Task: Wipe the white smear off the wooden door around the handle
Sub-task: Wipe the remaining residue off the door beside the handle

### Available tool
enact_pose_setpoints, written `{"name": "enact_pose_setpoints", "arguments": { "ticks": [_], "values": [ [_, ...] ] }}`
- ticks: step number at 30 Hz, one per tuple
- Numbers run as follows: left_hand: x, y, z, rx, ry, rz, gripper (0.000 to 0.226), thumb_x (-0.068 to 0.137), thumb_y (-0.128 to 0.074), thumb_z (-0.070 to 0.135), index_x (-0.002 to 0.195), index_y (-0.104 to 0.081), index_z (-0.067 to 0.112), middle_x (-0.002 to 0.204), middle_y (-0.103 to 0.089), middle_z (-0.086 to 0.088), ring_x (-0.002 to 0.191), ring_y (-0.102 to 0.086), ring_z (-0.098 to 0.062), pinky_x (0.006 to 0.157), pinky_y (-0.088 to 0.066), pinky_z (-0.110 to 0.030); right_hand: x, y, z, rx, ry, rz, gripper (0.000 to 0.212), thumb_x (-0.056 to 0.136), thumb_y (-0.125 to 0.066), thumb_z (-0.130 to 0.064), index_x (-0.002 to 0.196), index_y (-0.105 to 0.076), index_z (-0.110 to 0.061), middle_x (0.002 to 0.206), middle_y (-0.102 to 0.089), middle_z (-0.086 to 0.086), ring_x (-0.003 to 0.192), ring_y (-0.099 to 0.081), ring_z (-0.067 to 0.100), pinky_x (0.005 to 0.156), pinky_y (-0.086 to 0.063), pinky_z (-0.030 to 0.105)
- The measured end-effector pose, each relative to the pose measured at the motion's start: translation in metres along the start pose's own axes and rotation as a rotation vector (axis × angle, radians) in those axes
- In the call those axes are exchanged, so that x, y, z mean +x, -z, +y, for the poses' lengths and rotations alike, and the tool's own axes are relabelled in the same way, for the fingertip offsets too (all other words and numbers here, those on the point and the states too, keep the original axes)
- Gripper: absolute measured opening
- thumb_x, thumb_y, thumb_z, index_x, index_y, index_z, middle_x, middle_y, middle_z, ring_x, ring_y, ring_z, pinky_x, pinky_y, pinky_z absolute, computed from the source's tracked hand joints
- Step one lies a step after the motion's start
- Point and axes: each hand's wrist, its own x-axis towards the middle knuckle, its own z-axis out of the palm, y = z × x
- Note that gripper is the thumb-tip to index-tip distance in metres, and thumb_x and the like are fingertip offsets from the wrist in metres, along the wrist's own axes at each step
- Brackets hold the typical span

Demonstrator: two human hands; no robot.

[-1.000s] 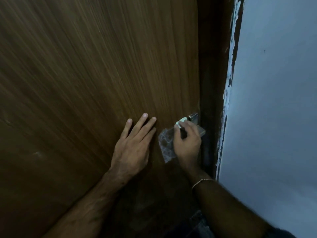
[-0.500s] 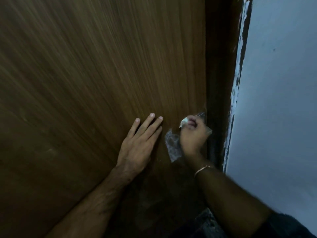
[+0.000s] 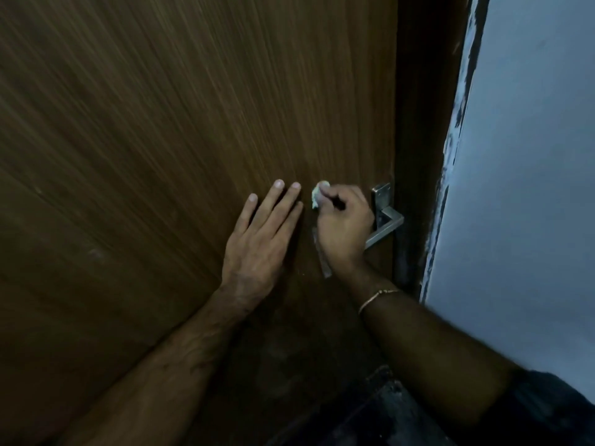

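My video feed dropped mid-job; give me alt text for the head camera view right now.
The right hand pinches a small white wad against the wooden door, just left of the metal handle. The left hand rests flat on the door beside it. A thin whitish streak shows below the right hand.

The person is showing two bare forearms, with no sleeve covering the left one as far as the picture's lower edge. The right wrist is wearing a thin gold-coloured bracelet (image 3: pixel 378 297), lying snug round it just below the right hand (image 3: pixel 343 225), while the left hand (image 3: pixel 257 243) is wearing no ring or band that can be seen. A dark sleeve (image 3: pixel 544 410) is covering the right upper arm near the lower right corner, its cloth looking blurred.
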Motion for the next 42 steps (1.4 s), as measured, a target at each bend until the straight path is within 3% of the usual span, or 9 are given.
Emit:
{"name": "enact_pose_setpoints", "arguments": {
  "ticks": [3,8,15,21,24,27,33,38,42],
  "values": [
    [-0.001,-0.004,-0.001,-0.004,0.005,0.005,0.066,0.089,-0.054,0.02,0.152,-0.036,0.015,0.167,-0.013,-0.004,0.153,-0.002,-0.022,0.121,-0.002,-0.045,-0.012,-0.003,0.017,-0.069,0.204,-0.053,0.011,0.091,-0.061,-0.008,0.093,-0.072,-0.009,0.099,-0.063,0.003,0.09,-0.061,0.006,0.077,-0.05,0.013],
    [-0.002,-0.005,-0.005,0.038,-0.006,-0.009,0.068,0.09,-0.066,0.019,0.152,-0.037,0.017,0.167,-0.011,-0.004,0.154,-0.005,-0.024,0.121,-0.006,-0.046,-0.071,0.012,0.069,-0.242,-0.26,-0.149,0.014,0.092,-0.059,-0.003,0.095,-0.072,-0.004,0.104,-0.066,0.011,0.097,-0.061,0.021,0.089,-0.047,0.023],
    [-0.002,-0.009,-0.005,0.047,-0.019,0.044,0.066,0.089,-0.064,0.017,0.15,-0.038,0.015,0.167,-0.015,-0.005,0.154,-0.008,-0.024,0.121,-0.006,-0.046,-0.038,-0.014,0.031,-0.016,0.129,0.02,0.013,0.089,-0.062,-0.006,0.095,-0.072,-0.012,0.101,-0.064,-0.002,0.094,-0.058,0.001,0.081,-0.05,0.014],
    [-0.002,-0.013,-0.008,0.091,-0.028,0.012,0.075,0.088,-0.068,0.022,0.153,-0.032,0.018,0.168,-0.005,-0.004,0.154,0.001,-0.026,0.121,-0.001,-0.047,-0.092,-0.003,0.096,-0.049,-0.598,0.038,0.015,0.087,-0.065,-0.001,0.101,-0.07,-0.007,0.105,-0.069,0.01,0.104,-0.064,0.027,0.09,-0.048,0.027],
    [-0.001,-0.014,-0.009,0.079,-0.037,0.072,0.074,0.084,-0.071,0.017,0.15,-0.038,0.015,0.167,-0.014,-0.006,0.154,-0.007,-0.027,0.121,-0.005,-0.047,-0.076,-0.017,0.069,0.096,-0.472,0.085,0.03,0.084,-0.069,-0.006,0.095,-0.066,-0.034,0.091,-0.068,-0.017,0.093,-0.067,0.006,0.08,-0.054,0.021],
    [-0.001,-0.019,-0.009,0.081,-0.043,0.127,0.073,0.083,-0.072,0.013,0.149,-0.04,0.013,0.166,-0.017,-0.007,0.153,-0.011,-0.027,0.121,-0.006,-0.047,-0.067,-0.027,0.059,0.247,-0.387,0.056,0.034,0.082,-0.072,-0.013,0.09,-0.062,-0.044,0.092,-0.069,-0.017,0.086,-0.067,0.0,0.074,-0.056,0.017],
    [-0.001,-0.018,-0.011,0.084,-0.051,0.105,0.073,0.085,-0.071,0.016,0.149,-0.037,0.015,0.166,-0.015,-0.007,0.154,-0.008,-0.028,0.121,-0.006,-0.048,-0.091,-0.006,0.127,0.144,-0.956,0.245,0.024,0.083,-0.063,0.009,0.102,-0.069,-0.003,0.108,-0.069,0.015,0.103,-0.065,0.03,0.095,-0.052,0.039],
    [-0.002,-0.023,-0.013,0.063,-0.038,0.121,0.078,0.08,-0.073,0.014,0.149,-0.037,0.014,0.166,-0.012,-0.006,0.154,-0.006,-0.026,0.12,-0.002,-0.046,-0.114,-0.046,0.068,0.352,-0.713,0.034,0.03,0.075,-0.069,0.013,0.077,-0.063,-0.017,0.073,-0.066,-0.009,0.069,-0.064,-0.005,0.07,-0.054,0.016],
    [-0.001,-0.02,-0.011,0.035,-0.044,0.121,0.074,0.083,-0.07,0.013,0.15,-0.038,0.013,0.167,-0.013,-0.006,0.154,-0.005,-0.026,0.121,-0.003,-0.047,-0.121,-0.039,0.074,0.321,-0.784,0.017,0.021,0.077,-0.068,0.013,0.084,-0.063,-0.007,0.082,-0.068,0.008,0.079,-0.067,0.019,0.079,-0.058,0.037]
  ]
}}
